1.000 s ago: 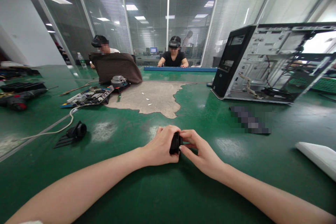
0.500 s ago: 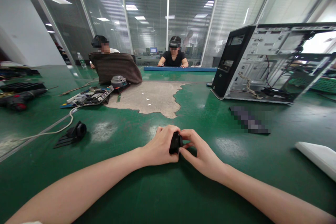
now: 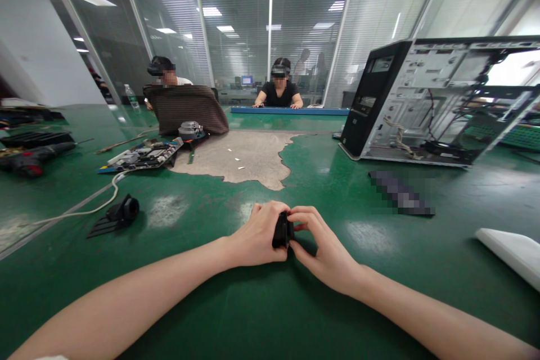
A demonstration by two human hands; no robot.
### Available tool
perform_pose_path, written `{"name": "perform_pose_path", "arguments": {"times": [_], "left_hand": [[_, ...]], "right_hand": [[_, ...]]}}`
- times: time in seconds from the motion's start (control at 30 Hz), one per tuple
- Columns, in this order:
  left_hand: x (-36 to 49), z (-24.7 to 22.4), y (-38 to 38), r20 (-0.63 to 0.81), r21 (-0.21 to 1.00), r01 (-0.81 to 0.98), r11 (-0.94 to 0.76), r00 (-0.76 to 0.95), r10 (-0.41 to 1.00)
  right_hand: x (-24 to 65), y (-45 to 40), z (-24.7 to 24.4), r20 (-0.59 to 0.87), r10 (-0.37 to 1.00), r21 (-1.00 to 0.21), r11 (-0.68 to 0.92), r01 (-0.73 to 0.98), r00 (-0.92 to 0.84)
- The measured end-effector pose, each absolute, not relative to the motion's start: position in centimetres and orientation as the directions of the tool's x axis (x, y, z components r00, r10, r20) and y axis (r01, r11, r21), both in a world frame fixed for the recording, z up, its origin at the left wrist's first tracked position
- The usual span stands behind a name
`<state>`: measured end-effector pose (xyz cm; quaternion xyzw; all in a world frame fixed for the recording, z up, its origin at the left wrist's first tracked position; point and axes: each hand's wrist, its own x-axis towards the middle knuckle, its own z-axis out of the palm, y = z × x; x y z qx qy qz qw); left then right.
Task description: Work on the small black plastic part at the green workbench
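A small black part (image 3: 282, 230) is between my hands at the middle of the green table. My left hand (image 3: 260, 234) is wrapped round its left side, the fingers largely hidden behind it. The thumb and fingertips of my right hand (image 3: 323, 244) pinch its right edge, top and bottom. To the left lies a black piece with a round end and thin slats (image 3: 120, 215). Right of my hands is a dark, blurred-out flat object (image 3: 400, 194).
An open computer case (image 3: 375, 101) stands at the right, near a white object (image 3: 510, 256). A circuit board (image 3: 145, 156), a cable (image 3: 99, 209) and a power drill (image 3: 36, 160) lie left. Two people sit beyond, one behind a brown cover (image 3: 183, 107).
My right hand has shifted very slightly at the black part's edge. My left hand keeps its hold, and the part stays in place.
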<state>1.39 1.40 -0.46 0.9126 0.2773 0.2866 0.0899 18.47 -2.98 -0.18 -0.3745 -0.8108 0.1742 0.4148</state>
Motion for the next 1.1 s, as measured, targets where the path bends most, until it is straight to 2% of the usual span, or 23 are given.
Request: {"name": "perform_pose_path", "arguments": {"times": [0.23, 0.6, 0.73, 0.87, 1.1], "left_hand": [[1.36, -0.40, 1.36, 0.476, 0.321, 0.447, -0.835, 0.686, 0.550], [1.33, -0.54, 1.41, 0.477, 0.306, 0.450, -0.839, 0.691, 0.544], [1.35, -0.74, 1.49, 0.478, 0.314, 0.453, -0.834, 0.684, 0.552], [1.32, -0.69, 1.47, 0.471, 0.317, 0.454, -0.833, 0.687, 0.553], [1.31, -0.47, 1.34, 0.479, 0.315, 0.446, -0.838, 0.687, 0.546]], "right_hand": [[18.72, -3.01, -0.04, 0.551, 0.740, -0.561, 0.671, 0.485, -0.386], [18.75, -2.50, -0.25, 0.506, 0.798, -0.713, 0.600, 0.363, -0.327], [18.66, -2.60, -0.23, 0.429, 0.842, -0.756, 0.533, 0.380, -0.329], [18.67, -2.82, -0.20, 0.379, 0.853, -0.813, 0.492, 0.311, -0.360], [18.94, -2.78, -0.24, 0.520, 0.775, -0.645, 0.632, 0.429, -0.360]]}}
